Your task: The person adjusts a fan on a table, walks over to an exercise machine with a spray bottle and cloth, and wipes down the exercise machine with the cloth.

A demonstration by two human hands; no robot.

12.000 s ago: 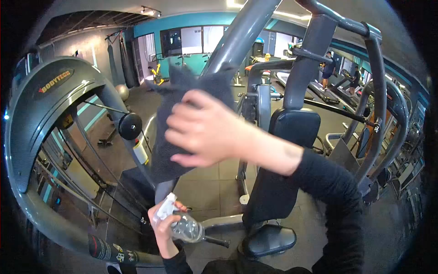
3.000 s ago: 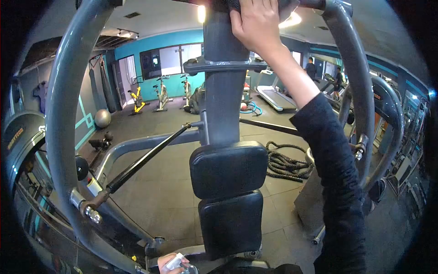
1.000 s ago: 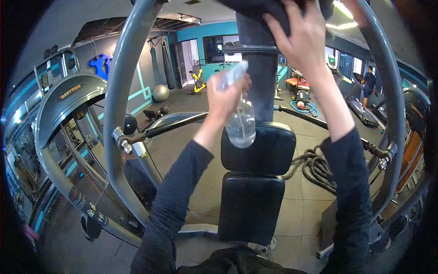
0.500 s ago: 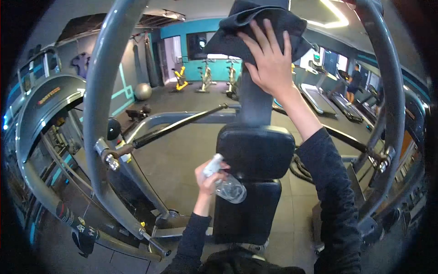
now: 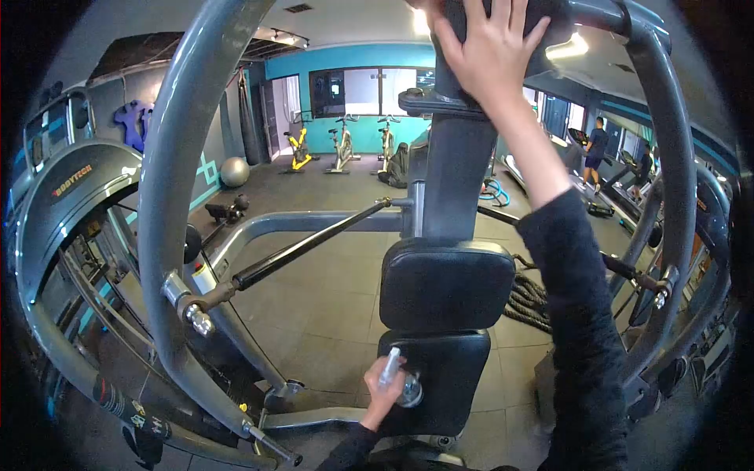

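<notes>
My right hand is raised at the top of the view, its fingers spread flat against dark material high on the machine's grey central post. How much of that material is cloth cannot be told. Low in the view, my left hand is closed around a clear spray bottle with a white trigger head. The bottle is tilted in front of the lower black pad. Above that is the upper black pad.
Curved grey machine arms rise on both sides. A black strut slants left of the post. Coiled rope lies behind the pads. Exercise bikes stand at the back; a person is by the treadmills.
My right hand has moved up, and the folded dark cloth under it no longer shows clearly. My left hand has lowered with the spray bottle, from the upper pad's lower edge to the lower pad.
</notes>
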